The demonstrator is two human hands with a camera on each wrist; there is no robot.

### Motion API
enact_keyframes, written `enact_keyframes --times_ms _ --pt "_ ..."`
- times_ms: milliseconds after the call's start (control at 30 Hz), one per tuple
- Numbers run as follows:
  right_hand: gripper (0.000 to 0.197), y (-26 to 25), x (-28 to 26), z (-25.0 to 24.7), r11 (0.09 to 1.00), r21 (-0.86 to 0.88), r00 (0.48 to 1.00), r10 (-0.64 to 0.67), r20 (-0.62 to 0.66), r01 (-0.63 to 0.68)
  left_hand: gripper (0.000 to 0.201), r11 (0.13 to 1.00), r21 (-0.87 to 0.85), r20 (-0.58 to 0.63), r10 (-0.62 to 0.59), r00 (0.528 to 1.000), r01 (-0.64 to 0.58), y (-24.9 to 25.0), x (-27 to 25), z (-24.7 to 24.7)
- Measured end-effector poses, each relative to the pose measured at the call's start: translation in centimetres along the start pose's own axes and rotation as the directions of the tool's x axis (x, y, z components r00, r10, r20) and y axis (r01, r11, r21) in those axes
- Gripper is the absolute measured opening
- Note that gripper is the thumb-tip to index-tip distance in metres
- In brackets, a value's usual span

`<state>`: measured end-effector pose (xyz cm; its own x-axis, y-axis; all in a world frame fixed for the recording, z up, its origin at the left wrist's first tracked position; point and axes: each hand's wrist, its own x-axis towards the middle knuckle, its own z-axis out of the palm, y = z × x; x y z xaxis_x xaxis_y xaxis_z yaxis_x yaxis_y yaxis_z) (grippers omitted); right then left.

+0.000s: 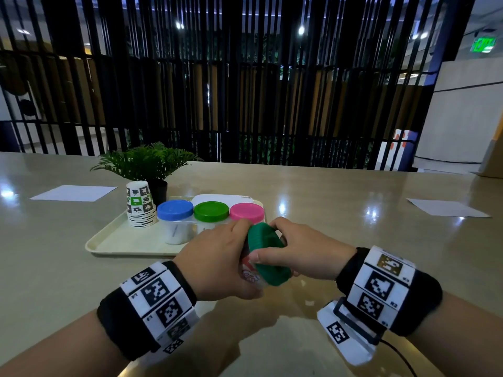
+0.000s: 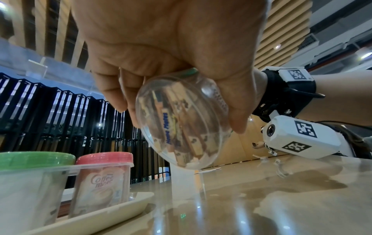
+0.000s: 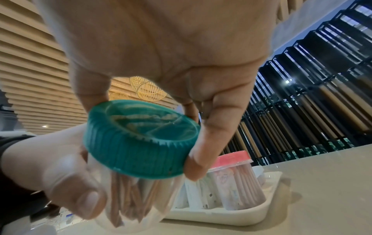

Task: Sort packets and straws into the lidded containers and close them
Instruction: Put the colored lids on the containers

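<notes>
My left hand (image 1: 217, 265) grips a clear plastic container (image 2: 179, 120) full of brown packets, tilted above the table in front of the tray. My right hand (image 1: 296, 248) grips its teal ribbed lid (image 1: 268, 254), thumb and fingers curled round the rim (image 3: 141, 143). The lid sits on the container's mouth; whether it is fully seated I cannot tell. On the cream tray (image 1: 119, 238) stand three more clear containers with a blue lid (image 1: 175, 209), a green lid (image 1: 211, 211) and a pink lid (image 1: 247, 212). The pink-lidded one (image 2: 102, 179) holds creamer packets.
A stack of patterned paper cups (image 1: 139, 204) stands at the tray's far left corner, with a small potted plant (image 1: 148, 161) behind it. White paper sheets lie at the left (image 1: 73, 192) and right (image 1: 446, 207) of the glossy table. A black slatted screen stands behind the table.
</notes>
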<state>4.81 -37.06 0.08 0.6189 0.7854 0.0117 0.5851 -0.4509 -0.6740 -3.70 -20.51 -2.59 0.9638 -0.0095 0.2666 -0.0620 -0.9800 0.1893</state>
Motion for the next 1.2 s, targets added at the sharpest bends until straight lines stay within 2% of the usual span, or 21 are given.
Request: enact_keyframes --times_ms 167,367,467,567,700,833,1000,1133,1200 --pt "0.053 0.5 0.3 0.3 0.999 0.043 1.000 0.002 -0.018 -0.001 0.092 0.999 -0.050 0.014 0.011 1.000 -0.011 0.3 -0.2 0.0" --pt "0.066 0.8 1.0 0.7 0.994 0.105 1.000 -0.009 -0.029 0.012 0.117 0.985 -0.173 -0.032 0.008 0.999 -0.013 0.6 -0.4 0.1" --pt "0.076 0.5 1.3 0.7 0.998 0.044 0.999 -0.038 -0.023 0.039 0.114 0.991 -0.129 -0.101 0.005 0.995 -0.018 1.1 -0.4 -0.1" --pt "0.085 0.4 1.7 1.1 0.997 -0.007 0.997 -0.073 -0.035 0.072 0.105 1.000 -0.019 -0.094 -0.001 0.996 0.000 1.3 -0.3 -0.2" --pt "0.082 -0.1 2.0 1.9 0.995 0.022 0.995 -0.096 -0.028 0.097 0.095 0.995 0.093 -0.076 -0.024 0.997 0.031 0.6 -0.4 -0.3" --pt "0.074 -0.4 2.9 2.9 0.995 -0.037 0.995 -0.096 -0.023 0.095 0.093 0.999 0.043 -0.040 -0.027 0.999 0.029 -0.3 -0.8 0.1" --pt "0.061 -1.2 3.3 3.4 0.988 -0.005 0.988 -0.153 -0.021 0.153 0.090 0.997 -0.018 -0.038 -0.076 0.996 0.076 -2.1 -1.3 -0.1" --pt "0.073 -1.2 3.7 3.6 0.985 -0.094 0.988 -0.150 -0.021 0.147 0.088 0.985 -0.044 -0.059 -0.167 0.984 0.164 -5.0 -1.9 -1.9" --pt "0.070 -0.8 3.8 3.5 0.981 -0.162 0.994 -0.109 0.005 0.109 0.090 0.969 -0.068 -0.094 -0.242 0.966 0.237 -7.1 -2.0 -3.8"
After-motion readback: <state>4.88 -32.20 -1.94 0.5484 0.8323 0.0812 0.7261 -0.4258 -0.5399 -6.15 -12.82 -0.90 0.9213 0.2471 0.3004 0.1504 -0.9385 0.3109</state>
